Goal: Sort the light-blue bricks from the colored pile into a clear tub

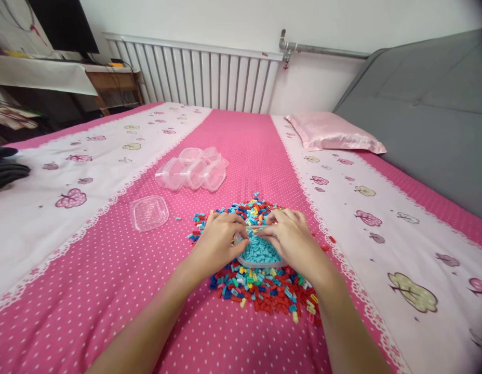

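Observation:
A clear plastic container (pixel 260 264) sits in the middle of a spread pile of small toy bricks (pixel 268 291) in red, blue, yellow and light blue. Inside the container lie many light-blue bricks (pixel 260 249). My left hand (pixel 224 235) is curled at its far left rim, with the thumb over the inside. At the far right rim is my right hand (pixel 291 234), its fingers bent and its thumb also inside the edge. Both hands appear to pinch the rim; the exact fingertip contact is partly hidden.
A clear lid (pixel 149 213) lies left of the pile. Several more clear containers (pixel 192 169) are grouped farther back. The pink dotted bedspread (pixel 108 270) is under everything. A pink pillow (pixel 334 132) rests by the grey headboard (pixel 420 104), and a black item (pixel 7 169) lies far left.

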`<state>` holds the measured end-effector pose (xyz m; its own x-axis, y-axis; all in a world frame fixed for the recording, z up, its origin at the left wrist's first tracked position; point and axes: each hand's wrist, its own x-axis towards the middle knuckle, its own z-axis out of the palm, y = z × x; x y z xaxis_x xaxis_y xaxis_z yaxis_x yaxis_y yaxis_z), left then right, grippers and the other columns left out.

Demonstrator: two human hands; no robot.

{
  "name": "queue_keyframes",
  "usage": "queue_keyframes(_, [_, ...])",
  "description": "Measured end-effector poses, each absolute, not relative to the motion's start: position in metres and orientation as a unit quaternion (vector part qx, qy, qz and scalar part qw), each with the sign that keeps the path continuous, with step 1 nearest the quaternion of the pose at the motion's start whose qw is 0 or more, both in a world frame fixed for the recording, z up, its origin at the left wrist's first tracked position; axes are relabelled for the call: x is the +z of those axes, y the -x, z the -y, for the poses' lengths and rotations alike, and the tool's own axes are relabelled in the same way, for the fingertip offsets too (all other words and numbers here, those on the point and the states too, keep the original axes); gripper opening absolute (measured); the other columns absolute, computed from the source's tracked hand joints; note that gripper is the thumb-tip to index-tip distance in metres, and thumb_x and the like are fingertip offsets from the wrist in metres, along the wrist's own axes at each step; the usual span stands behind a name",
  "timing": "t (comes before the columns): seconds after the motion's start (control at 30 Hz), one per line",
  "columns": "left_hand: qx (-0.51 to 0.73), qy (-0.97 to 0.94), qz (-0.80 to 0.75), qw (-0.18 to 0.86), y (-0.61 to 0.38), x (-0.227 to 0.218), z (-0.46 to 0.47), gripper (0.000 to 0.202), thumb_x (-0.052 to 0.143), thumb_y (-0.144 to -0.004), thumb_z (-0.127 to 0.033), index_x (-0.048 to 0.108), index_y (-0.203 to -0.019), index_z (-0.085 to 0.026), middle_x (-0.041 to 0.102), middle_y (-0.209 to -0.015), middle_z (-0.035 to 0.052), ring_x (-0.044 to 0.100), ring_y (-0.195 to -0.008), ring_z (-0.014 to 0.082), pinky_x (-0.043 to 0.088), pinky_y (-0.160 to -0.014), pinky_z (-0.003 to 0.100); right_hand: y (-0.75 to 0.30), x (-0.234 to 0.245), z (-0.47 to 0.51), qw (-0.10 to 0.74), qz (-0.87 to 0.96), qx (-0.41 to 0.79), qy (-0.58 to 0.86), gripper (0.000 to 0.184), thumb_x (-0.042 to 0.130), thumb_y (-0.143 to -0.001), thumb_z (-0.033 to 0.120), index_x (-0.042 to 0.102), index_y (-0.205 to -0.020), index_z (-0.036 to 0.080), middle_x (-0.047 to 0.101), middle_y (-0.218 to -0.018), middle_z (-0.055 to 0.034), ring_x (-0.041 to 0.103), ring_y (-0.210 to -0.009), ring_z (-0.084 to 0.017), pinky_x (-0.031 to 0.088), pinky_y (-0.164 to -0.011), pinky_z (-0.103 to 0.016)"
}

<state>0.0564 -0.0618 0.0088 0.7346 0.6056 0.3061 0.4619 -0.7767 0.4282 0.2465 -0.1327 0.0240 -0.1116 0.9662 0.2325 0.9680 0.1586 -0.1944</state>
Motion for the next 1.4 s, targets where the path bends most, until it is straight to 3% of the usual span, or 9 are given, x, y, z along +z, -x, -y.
queue_keyframes(0.27, [0.217, -0.917, -0.293, 0.164, -0.056, 0.009, 0.062, 0.008, 0.066, -0.086, -0.022, 0.073, -0.082, -0.022, 0.071, -0.106, 0.0028, 0.062, -0.103, 0.0236, 0.037, -0.093, 0.042, -0.246, 0.024, 0.133, 0.154, 0.752, 0.004, 0.641, 0.016, 0.069, -0.089, 0.017, 0.079, -0.086, 0.028, 0.064, -0.100, -0.0070, 0.054, -0.104, -0.028, 0.037, -0.094, -0.047])
queue_keyframes(0.47, [0.253, -0.908, -0.284, 0.174, -0.057, 0.010, 0.062, 0.006, 0.067, -0.089, -0.024, 0.072, -0.087, -0.023, 0.071, -0.104, 0.0011, 0.062, -0.102, 0.0215, 0.036, -0.093, 0.040, -0.246, 0.026, 0.133, 0.263, 0.746, 0.026, 0.611, 0.011, 0.067, -0.091, 0.019, 0.076, -0.094, 0.026, 0.063, -0.100, -0.0044, 0.055, -0.100, -0.024, 0.040, -0.091, -0.041])
queue_keyframes(0.57, [0.274, -0.902, -0.279, 0.182, -0.057, 0.011, 0.062, 0.008, 0.067, -0.091, -0.030, 0.072, -0.090, -0.024, 0.071, -0.101, 0.0009, 0.062, -0.099, 0.0207, 0.035, -0.091, 0.039, -0.244, 0.025, 0.131, 0.274, 0.751, 0.057, 0.597, 0.009, 0.073, -0.087, 0.021, 0.074, -0.095, 0.026, 0.064, -0.098, -0.0024, 0.057, -0.098, -0.023, 0.041, -0.089, -0.039])
queue_keyframes(1.03, [0.316, -0.880, -0.297, 0.194, -0.052, 0.014, 0.057, 0.003, 0.072, -0.088, -0.026, 0.072, -0.086, -0.024, 0.071, -0.096, -0.0012, 0.063, -0.095, 0.0189, 0.036, -0.089, 0.035, -0.238, 0.033, 0.133, 0.297, 0.731, 0.020, 0.614, 0.011, 0.074, -0.084, 0.015, 0.065, -0.081, 0.021, 0.065, -0.085, 0.0002, 0.058, -0.091, -0.023, 0.039, -0.084, -0.036])
queue_keyframes(1.4, [0.272, -0.886, -0.325, 0.188, -0.053, 0.007, 0.054, 0.003, 0.067, -0.089, -0.021, 0.069, -0.087, -0.021, 0.073, -0.090, -0.0003, 0.065, -0.089, 0.0198, 0.043, -0.081, 0.031, -0.230, 0.020, 0.128, 0.173, 0.735, -0.035, 0.654, 0.011, 0.076, -0.082, 0.017, 0.067, -0.082, 0.023, 0.062, -0.087, -0.0019, 0.056, -0.093, -0.025, 0.036, -0.082, -0.036])
